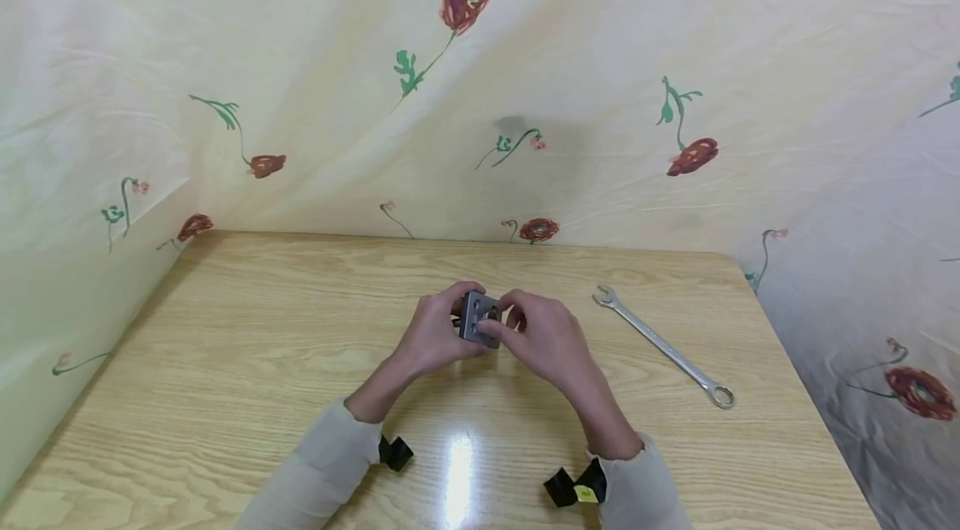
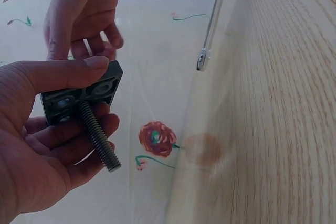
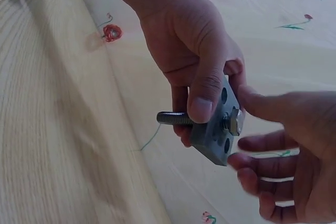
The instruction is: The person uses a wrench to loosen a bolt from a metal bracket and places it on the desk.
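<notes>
My left hand (image 1: 437, 334) grips a dark grey square plate (image 3: 212, 135) by its edges, thumb on one side and fingers on the other. A bolt passes through the plate; its hex head (image 3: 236, 122) stands slightly off the face toward my right hand (image 1: 546, 338). The long threaded shank (image 2: 97, 135) sticks out of the ribbed back, past the left fingers. Round holes flank the bolt. My right hand's thumb and fingers are spread loosely around the bolt head, with a gap visible between them and the head in the right wrist view.
A combination wrench (image 1: 663, 344) lies diagonally on the wooden table (image 1: 247, 330), to the right of the hands. Floral cloth (image 1: 337, 80) hangs behind the table and along both sides. Black straps (image 1: 576, 487) show at the sleeves.
</notes>
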